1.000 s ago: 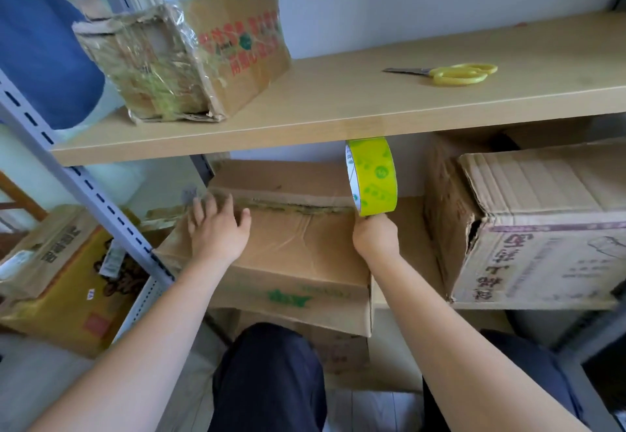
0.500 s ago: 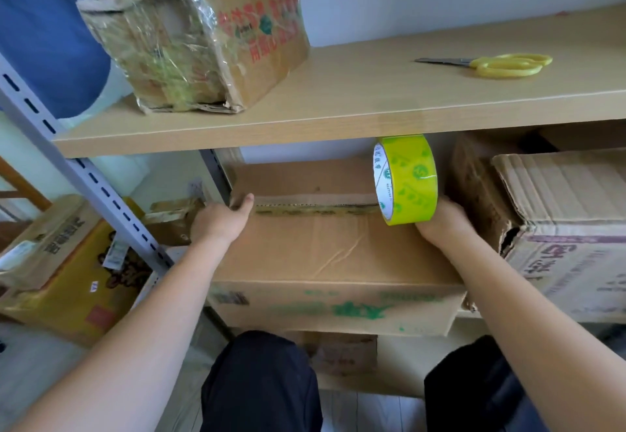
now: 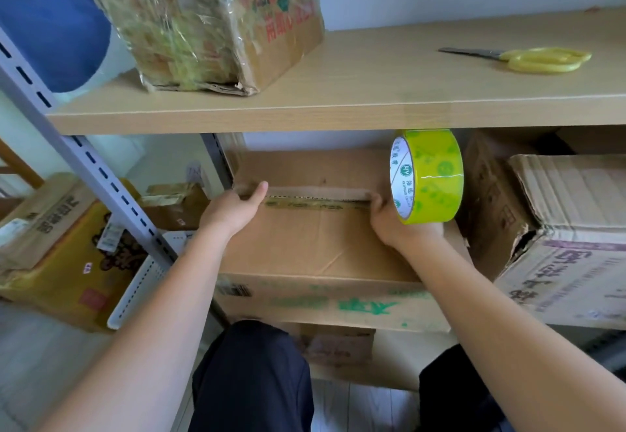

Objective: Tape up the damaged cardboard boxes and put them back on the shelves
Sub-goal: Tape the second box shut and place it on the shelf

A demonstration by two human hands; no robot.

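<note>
A flat brown cardboard box (image 3: pixel 315 245) with green print lies on the lower shelf, its top seam running left to right. My left hand (image 3: pixel 233 209) grips the seam's left end, thumb on top. My right hand (image 3: pixel 393 218) holds a yellow-green tape roll (image 3: pixel 430 177) upright at the seam's right end, just under the upper shelf board (image 3: pixel 338 116). A battered box wrapped in clear tape (image 3: pixel 210 21) stands on the upper shelf at left. Another torn box (image 3: pixel 555 228) sits on the lower shelf at right.
Yellow-handled scissors (image 3: pixel 538 59) lie on the upper shelf at right. A grey slotted upright (image 3: pixel 84 164) runs diagonally at left, with a yellow box (image 3: pixel 64 262) and other cartons behind it. My dark-trousered knees (image 3: pixel 254 377) are below the shelf, with a small box (image 3: pixel 335 347) underneath.
My left hand went from lying flat on the box top to gripping the seam's left end. My right hand carried the tape roll rightwards along the seam. The box now lies squarer on the shelf.
</note>
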